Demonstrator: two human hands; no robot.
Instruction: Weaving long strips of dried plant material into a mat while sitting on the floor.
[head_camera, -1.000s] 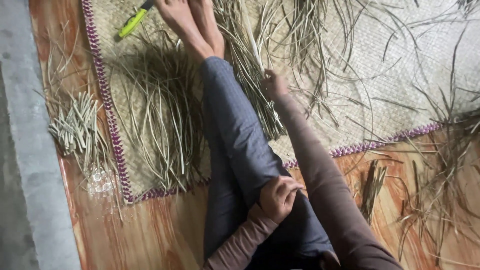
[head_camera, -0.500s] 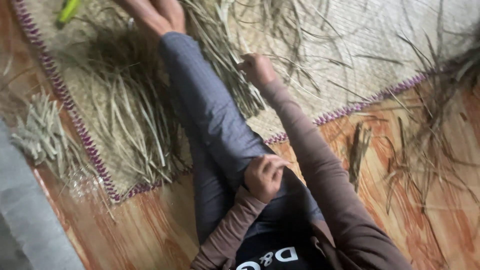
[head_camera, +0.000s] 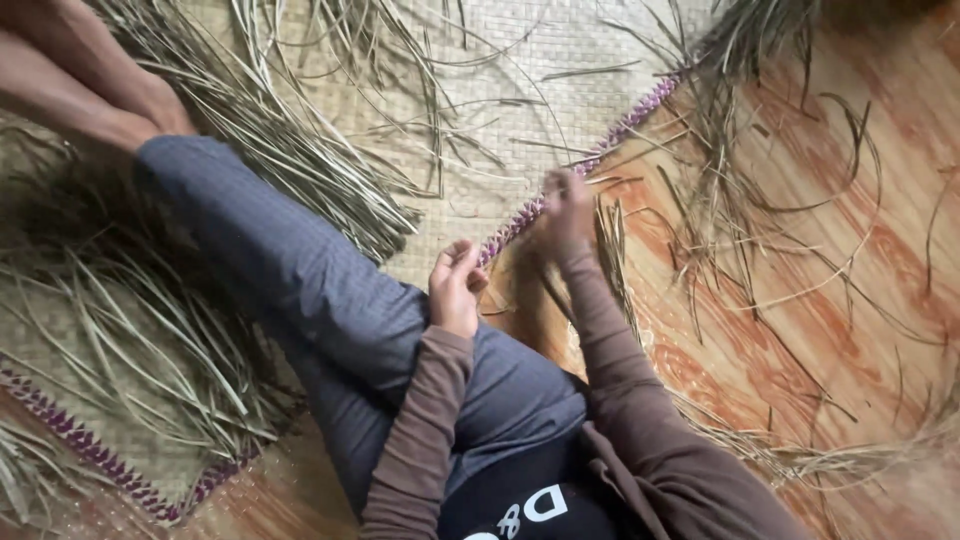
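Both hands worked at the purple-edged woven mat (head_camera: 560, 60): my right hand (head_camera: 566, 212) reached just past its border, fingers closed on a small bundle of dried grass strips (head_camera: 612, 250) lying on the orange patterned floor (head_camera: 860, 200). My left hand (head_camera: 455, 285) hovered beside the border above my grey trouser leg (head_camera: 300, 280), fingers loosely curled; whether it held anything I could not tell. More loose strips (head_camera: 290, 140) lay heaped on the mat.
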